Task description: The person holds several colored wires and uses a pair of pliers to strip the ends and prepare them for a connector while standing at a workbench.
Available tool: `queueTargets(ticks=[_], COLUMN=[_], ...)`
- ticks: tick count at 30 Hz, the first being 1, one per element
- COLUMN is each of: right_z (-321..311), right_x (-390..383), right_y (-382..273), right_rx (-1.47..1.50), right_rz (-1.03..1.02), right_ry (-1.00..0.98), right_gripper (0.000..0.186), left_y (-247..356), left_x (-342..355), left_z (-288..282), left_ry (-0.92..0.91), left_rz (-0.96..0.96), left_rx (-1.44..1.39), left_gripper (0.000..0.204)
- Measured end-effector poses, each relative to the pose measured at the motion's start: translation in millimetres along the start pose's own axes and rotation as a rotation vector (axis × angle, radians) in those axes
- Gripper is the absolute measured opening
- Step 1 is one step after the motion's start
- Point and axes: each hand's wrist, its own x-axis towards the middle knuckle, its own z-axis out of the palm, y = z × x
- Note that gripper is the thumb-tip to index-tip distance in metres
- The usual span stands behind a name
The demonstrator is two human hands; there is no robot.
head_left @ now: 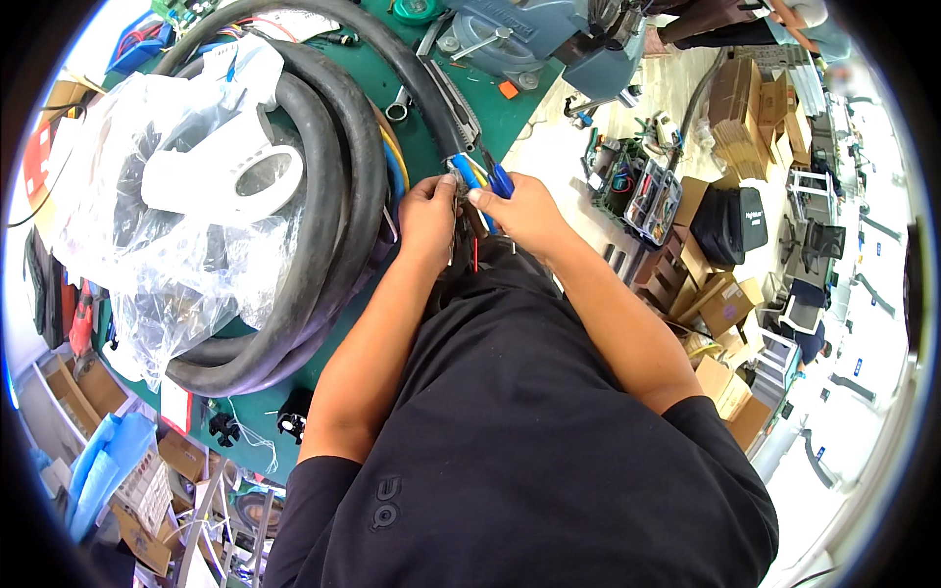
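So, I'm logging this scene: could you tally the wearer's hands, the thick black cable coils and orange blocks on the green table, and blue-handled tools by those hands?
Left hand, right hand: 2
Black cable coil: 1
Orange block: 1
Blue-handled tool: 1
Total: 5

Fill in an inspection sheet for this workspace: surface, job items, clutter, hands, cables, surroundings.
Surface: green bench top, crowded on the left.
Job items: blue inner wire at the hands; blue-handled tool beside it.
Clutter: clear plastic bag and white plastic part over the coil; orange piece near the bench edge.
Hands: left hand and right hand close together at the wire; exact grips partly hidden.
Cables: thick black cable, coiled, one length running to the hands.
Surroundings: cardboard boxes and black bag to the right.
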Motion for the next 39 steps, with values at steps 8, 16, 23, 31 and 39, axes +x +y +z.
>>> queueTargets(ticks=[8,16,23,31,39], right_z=[11,12,8,10,11], right_x=[35,45,42,-17,-16], right_y=[15,20,24,27,36], right_rx=[-0.266,-0.290,-0.218,-0.414,-0.174], right_rz=[-0.083,-0.013,-0.046,-0.122,-0.139], right_ry=[0.080,0.079,0.117,0.118,0.055], right_gripper=[0.025,0.019,0.031,0.042,0.027], left_y=[10,-1,9,5,-11], left_x=[-2,7,-4,-6,-5], left_z=[3,0,6,10,4], left_ry=[-0.084,-0.030,-0.030,-0.042,-0.108], left_rz=[-0.039,-0.083,-0.118,-0.158,-0.029], left_rx=[-0.092,-0.174,-0.278,-0.346,-0.391], left_gripper=[0.027,0.025,0.025,0.022,0.023])
